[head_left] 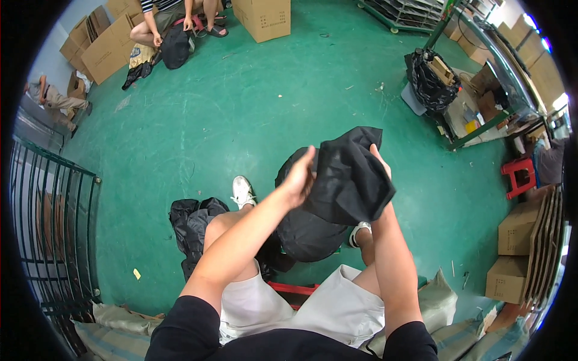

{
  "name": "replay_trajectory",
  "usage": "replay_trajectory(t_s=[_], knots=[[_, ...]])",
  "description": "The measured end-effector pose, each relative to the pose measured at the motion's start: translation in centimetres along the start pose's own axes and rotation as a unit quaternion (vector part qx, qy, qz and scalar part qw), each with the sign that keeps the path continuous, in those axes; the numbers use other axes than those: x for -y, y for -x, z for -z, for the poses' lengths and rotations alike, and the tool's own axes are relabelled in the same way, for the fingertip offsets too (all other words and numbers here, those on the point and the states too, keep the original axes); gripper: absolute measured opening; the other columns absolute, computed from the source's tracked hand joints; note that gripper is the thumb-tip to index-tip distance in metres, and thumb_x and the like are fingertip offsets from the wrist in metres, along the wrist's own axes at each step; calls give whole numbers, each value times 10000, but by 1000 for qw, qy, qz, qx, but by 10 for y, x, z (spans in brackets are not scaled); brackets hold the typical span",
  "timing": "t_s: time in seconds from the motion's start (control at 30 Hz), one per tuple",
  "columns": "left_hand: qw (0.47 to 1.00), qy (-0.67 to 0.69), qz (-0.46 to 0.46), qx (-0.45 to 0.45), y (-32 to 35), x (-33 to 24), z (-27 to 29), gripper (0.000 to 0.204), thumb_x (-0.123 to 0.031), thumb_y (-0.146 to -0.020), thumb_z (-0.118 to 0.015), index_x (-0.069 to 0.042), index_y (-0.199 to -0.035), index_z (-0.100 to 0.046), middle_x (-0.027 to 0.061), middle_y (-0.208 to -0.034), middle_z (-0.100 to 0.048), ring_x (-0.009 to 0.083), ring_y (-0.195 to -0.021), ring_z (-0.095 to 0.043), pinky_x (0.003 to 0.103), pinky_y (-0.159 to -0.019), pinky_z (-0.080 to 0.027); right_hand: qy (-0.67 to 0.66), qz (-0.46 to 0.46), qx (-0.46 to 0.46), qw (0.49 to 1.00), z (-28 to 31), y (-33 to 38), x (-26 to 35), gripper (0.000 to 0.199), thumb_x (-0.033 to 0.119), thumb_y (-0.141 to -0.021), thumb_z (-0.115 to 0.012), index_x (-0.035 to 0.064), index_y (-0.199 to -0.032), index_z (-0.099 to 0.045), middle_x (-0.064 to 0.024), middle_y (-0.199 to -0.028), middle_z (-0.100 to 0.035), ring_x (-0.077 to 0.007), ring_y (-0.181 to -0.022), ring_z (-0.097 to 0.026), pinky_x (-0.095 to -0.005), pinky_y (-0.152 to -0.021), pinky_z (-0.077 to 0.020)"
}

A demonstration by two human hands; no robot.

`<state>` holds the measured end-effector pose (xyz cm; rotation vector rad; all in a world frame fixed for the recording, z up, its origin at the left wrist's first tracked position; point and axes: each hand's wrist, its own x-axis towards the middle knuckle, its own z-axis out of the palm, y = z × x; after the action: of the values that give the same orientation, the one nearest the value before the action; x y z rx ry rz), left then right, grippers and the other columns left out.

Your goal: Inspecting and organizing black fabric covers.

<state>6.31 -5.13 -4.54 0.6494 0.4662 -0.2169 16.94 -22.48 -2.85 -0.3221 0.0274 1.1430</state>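
A piece of limp black fabric [349,180], perhaps a bag or cover, hangs bunched in the air in front of me. My right hand [380,163] holds its right side, with the fingers mostly hidden behind the cloth. At the fabric's left edge is my left hand [298,179], slightly blurred, its thumb raised apart from the fingers; whether the fingertips touch the cloth I cannot tell. Beneath both hands, between my legs, sits a rounded black fabric bundle [310,234]. Another heap of crumpled black fabric [194,224] lies on the floor beside my left leg.
A red stool [292,289] is under me. Green metal bars [57,222] stand at the left. Cartons [519,228] and a red stool [519,177] are at right, near a black-lined bin [430,84]. A seated person [171,18] handles a black bag at the far left.
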Motion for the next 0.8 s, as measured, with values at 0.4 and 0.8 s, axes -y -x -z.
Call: replay_trajectory(t_s=[0.4,0.8], knots=[[976,13,-142,-162,4,13,2,462,-178,-913,-641,6,-1298,-464,173,-1144,-598,235,-1006,-620,361,-841,-538,56,111,-127,984,-6,8,26,354,289,-978,-525,-19,-1115,-633,-164,-1090,-690,-302,-974,-669,-432,-902,-538],[939,112,-322,-37,16,-41,14,562,55,-867,-620,-114,-1363,-415,123,-1008,-632,246,-911,-659,415,-814,-573,128,145,-200,961,3,32,25,214,192,-967,-561,34,-1106,-593,-121,-1101,-680,-259,-998,-658,-405,-899,-533]])
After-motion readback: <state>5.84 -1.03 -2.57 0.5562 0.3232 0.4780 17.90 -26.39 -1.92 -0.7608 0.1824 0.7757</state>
